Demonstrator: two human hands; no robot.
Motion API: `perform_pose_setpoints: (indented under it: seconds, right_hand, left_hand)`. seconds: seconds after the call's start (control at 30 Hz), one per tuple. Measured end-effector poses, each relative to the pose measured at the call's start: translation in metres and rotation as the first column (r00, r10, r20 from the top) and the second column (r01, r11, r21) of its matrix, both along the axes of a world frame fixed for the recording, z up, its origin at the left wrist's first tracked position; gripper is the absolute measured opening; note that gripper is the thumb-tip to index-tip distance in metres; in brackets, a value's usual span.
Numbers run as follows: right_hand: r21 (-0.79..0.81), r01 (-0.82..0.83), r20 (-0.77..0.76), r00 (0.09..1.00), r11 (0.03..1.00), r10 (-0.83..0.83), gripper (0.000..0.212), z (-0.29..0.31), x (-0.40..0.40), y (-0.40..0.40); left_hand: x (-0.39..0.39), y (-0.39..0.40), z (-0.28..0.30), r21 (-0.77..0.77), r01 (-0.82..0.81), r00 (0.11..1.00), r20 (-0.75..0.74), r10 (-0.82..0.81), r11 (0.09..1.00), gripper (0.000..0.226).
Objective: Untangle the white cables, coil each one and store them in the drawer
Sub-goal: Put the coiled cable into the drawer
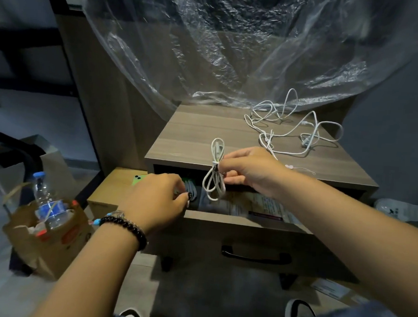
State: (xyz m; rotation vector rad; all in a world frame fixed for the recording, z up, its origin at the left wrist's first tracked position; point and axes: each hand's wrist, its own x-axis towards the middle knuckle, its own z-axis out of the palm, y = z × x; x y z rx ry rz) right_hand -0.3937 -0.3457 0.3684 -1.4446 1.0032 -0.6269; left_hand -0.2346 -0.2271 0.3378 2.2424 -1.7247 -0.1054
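Fingertips of the right hand [246, 170] pinch a coiled white cable [215, 173] at its wrapped middle, loops standing above and hanging below the pinch. The coil hangs over the open wooden drawer [224, 219], near its back, just in front of the front edge of the grey-brown wooden nightstand [204, 134].

Left hand [157, 199] reaches into the drawer's left end, fingers curled down onto a dark bundle there; whether they actually grip it cannot be told. A black bead bracelet [126, 229] circles that wrist.

Drawer holds printed papers toward its right side. A black handle [256, 256] sits on the drawer front.

Loose tangle of white cables [289, 126] lies on the nightstand top, toward its back right corner, well apart from the held coil.

Crinkled clear plastic sheet [233, 50] drapes behind the nightstand. Left of it, on the floor, a brown paper bag [46, 242] holds a clear plastic water bottle [45, 203].
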Motion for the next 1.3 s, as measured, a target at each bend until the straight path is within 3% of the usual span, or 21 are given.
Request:
perform_pose_setpoints:
  seconds: [0.17,0.27,0.43,0.57,0.87,1.3]
  right_hand:
    - [-0.142,-0.121,-0.408,0.911,0.983,0.053,0.012,-0.021,0.009,-0.006]
    - [-0.124,-0.17,-0.521,0.85,0.978,0.081,0.022,-0.036,0.013,-0.004]
    - [-0.017,-0.054,-0.535,0.844,0.998,0.037,0.02,-0.071,0.023,-0.007]
    - [0.114,0.057,-0.446,0.895,0.992,-0.001,0.028,-0.089,0.037,-0.019]
    - [0.225,0.039,-0.441,0.895,0.974,0.066,0.011,-0.111,0.065,-0.034]
    - [0.241,0.036,-0.456,0.887,0.97,0.081,0.014,-0.127,0.066,-0.039]
  left_hand:
    - [0.002,-0.001,0.002,0.126,-0.011,0.998,-0.058,0.019,0.992,0.016]
    - [0.005,0.0,-0.001,0.185,-0.007,0.993,-0.114,0.028,0.983,0.017]
    - [0.007,0.002,-0.005,0.313,0.034,0.985,-0.169,0.02,0.949,0.022]
    - [0.004,0.001,-0.005,0.364,0.045,0.988,-0.156,0.013,0.93,0.028]
    - [0.001,0.001,-0.004,0.401,0.073,0.989,-0.15,-0.013,0.913,0.03]
    - [0.002,-0.002,-0.005,0.405,0.08,0.992,-0.118,-0.035,0.911,0.033]
